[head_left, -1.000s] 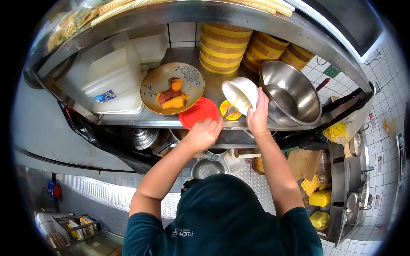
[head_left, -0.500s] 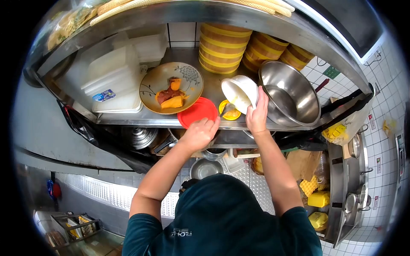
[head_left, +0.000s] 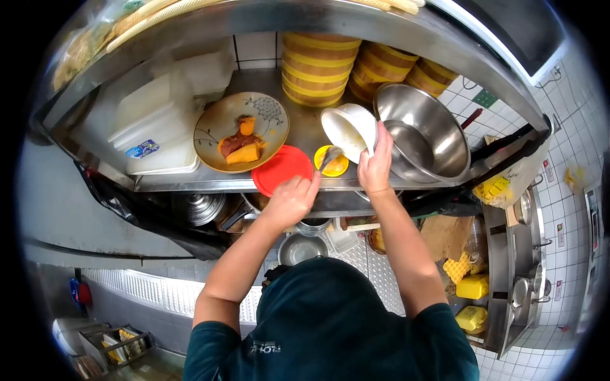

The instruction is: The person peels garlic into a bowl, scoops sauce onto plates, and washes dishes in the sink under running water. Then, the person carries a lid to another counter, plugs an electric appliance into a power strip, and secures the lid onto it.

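Head view: the left hand (head_left: 293, 200) has its fingers closed together, pinching the handle of a spoon (head_left: 332, 154). The spoon slants forward and to the right from the fingertips, its head over a small yellow cup (head_left: 334, 166) that holds yellow-orange contents. That cup sits between the two hands, a little ahead of the left one. The right hand (head_left: 375, 159) grips a white bowl (head_left: 348, 130) along its right side; the bowl is tipped on its side, its mouth turned left toward the cup, and some pale residue shows inside it. Whether the bowl touches the table (head_left: 305, 127) cannot be told.

Directly ahead of the left hand, a round red lid (head_left: 283, 166) lies flat, partly overlapped by the hand's fingers. Farther ahead and to the left of that hand, a patterned plate (head_left: 210, 136) carries orange and reddish-brown food pieces (head_left: 243, 153). Beyond the plate, well left of both hands, are translucent plastic boxes (head_left: 149, 114). Just right of the right hand stands a large steel bowl (head_left: 448, 136), tilted. Well ahead of both hands, at the back, rise stacked steamer baskets (head_left: 319, 70) with yellow bands.
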The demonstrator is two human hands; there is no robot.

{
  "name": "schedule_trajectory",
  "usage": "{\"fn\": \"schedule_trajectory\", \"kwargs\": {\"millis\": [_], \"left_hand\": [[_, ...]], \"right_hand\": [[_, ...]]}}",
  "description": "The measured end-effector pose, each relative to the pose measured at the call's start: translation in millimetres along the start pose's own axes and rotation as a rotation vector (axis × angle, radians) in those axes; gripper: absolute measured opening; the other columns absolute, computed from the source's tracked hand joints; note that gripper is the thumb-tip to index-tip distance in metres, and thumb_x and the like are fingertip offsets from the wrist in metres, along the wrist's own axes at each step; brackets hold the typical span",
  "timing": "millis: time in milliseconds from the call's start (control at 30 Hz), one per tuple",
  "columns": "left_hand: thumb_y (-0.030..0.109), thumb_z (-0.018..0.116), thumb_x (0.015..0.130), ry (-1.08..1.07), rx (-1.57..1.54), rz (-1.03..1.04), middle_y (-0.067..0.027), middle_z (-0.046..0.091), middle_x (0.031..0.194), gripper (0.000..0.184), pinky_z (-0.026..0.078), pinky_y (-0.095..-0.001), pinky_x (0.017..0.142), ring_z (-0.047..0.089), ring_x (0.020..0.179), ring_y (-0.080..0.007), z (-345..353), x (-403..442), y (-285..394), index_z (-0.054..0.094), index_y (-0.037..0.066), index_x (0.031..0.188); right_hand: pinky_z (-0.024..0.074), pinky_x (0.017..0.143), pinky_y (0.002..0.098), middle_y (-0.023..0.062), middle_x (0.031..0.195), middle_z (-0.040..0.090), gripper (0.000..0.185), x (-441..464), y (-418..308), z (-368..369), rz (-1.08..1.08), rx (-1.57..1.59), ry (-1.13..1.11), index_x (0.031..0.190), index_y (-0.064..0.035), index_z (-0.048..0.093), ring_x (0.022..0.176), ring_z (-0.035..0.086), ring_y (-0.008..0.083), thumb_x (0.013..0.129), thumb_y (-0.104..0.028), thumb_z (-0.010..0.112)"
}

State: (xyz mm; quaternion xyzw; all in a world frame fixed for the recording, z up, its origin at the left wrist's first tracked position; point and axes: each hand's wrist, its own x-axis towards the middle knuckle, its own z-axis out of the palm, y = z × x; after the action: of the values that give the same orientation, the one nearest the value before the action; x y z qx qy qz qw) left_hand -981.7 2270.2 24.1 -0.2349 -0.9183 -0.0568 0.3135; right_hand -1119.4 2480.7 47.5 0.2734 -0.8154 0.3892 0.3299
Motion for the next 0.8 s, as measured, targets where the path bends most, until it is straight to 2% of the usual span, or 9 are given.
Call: {"fn": "schedule_trajectory", "kwargs": {"millis": [133,367,433,533,567,600,700,767,800], "left_hand": [[0.007,0.062,0.073,0.043,-0.023,0.046,-0.0053,0.054,0.079,0.059,0.051,-0.0335,0.057,0.059,0.073,-0.0211,6,18,-1,0.061,-0.005,0.13],[0.008,0.064,0.069,-0.047,-0.002,0.062,-0.0057,0.054,0.079,0.061,0.051,-0.0341,0.057,0.059,0.072,-0.0211,-1,-9,-8,0.061,-0.006,0.128],[0.006,0.065,0.074,-0.026,-0.023,0.023,-0.0064,0.058,0.08,0.053,0.053,-0.0345,0.057,0.061,0.072,-0.0223,-11,-3,-7,0.063,-0.005,0.125],[0.001,0.066,0.081,0.191,-0.235,-0.14,-0.0076,0.06,0.078,0.043,0.054,-0.0362,0.057,0.063,0.07,-0.0244,-9,15,0,0.065,-0.003,0.124],[-0.001,0.066,0.083,0.292,-0.332,-0.212,-0.008,0.061,0.076,0.041,0.054,-0.037,0.057,0.063,0.068,-0.0251,-7,24,4,0.066,-0.002,0.124],[0.001,0.065,0.092,0.344,-0.422,-0.318,-0.0106,0.064,0.073,0.033,0.053,-0.0362,0.058,0.064,0.062,-0.0237,-7,37,9,0.067,0.0,0.125],[0.008,0.063,0.098,0.35,-1.173,-0.818,-0.0138,0.067,0.074,0.03,0.053,-0.0343,0.058,0.064,0.059,-0.02,-4,65,38,0.066,0.0,0.127],[0.011,0.063,0.099,0.135,-1.277,-0.883,-0.0156,0.069,0.074,0.031,0.053,-0.0336,0.058,0.065,0.06,-0.0176,-19,75,47,0.066,-0.001,0.128],[0.012,0.063,0.099,0.166,-1.075,-0.739,-0.0125,0.069,0.075,0.031,0.052,-0.0328,0.059,0.064,0.06,-0.016,-11,70,52,0.066,-0.001,0.128]], "right_hand": [[0.0353,0.114,0.0492,0.03,0.141,0.045,0.072,4,-4,6,-0.012,0.0,-0.001,0.148,0.0062,0.036,0.13,0.045,0.0469,0.078,0.006,0.056],[0.034,0.115,0.0491,0.0314,0.141,0.044,0.072,9,-6,1,0.045,0.014,0.05,0.148,0.0067,0.035,0.131,0.044,0.048,0.079,0.006,0.055],[0.0335,0.115,0.0491,0.0312,0.141,0.044,0.072,9,-7,1,0.057,0.016,0.055,0.149,0.0069,0.035,0.131,0.044,0.048,0.079,0.006,0.055],[0.0343,0.115,0.0442,0.0283,0.146,0.043,0.063,9,-13,3,0.084,-0.008,0.06,0.15,0.0076,0.033,0.134,0.045,0.0417,0.089,0.001,0.047],[0.0345,0.115,0.0433,0.0276,0.147,0.043,0.062,9,-15,4,0.14,0.026,0.093,0.15,0.0076,0.033,0.134,0.046,0.0399,0.09,0.001,0.047],[0.0346,0.115,0.0425,0.027,0.147,0.043,0.061,8,-18,4,0.198,0.062,0.125,0.15,0.0076,0.033,0.134,0.047,0.0381,0.091,0.0,0.047],[0.0365,0.113,0.0405,0.0232,0.145,0.047,0.055,-5,-44,2,0.455,0.297,0.242,0.149,0.0054,0.035,0.132,0.049,0.0325,0.097,-0.007,0.046],[0.0369,0.112,0.0427,0.0223,0.141,0.05,0.054,-15,-77,-13,0.73,0.499,0.29,0.149,0.0032,0.036,0.132,0.048,0.0334,0.098,-0.009,0.046],[0.0384,0.111,0.0415,0.0203,0.14,0.051,0.051,-23,-86,-16,0.817,0.692,0.381,0.148,0.0017,0.037,0.13,0.05,0.0312,0.099,-0.011,0.046]]}}
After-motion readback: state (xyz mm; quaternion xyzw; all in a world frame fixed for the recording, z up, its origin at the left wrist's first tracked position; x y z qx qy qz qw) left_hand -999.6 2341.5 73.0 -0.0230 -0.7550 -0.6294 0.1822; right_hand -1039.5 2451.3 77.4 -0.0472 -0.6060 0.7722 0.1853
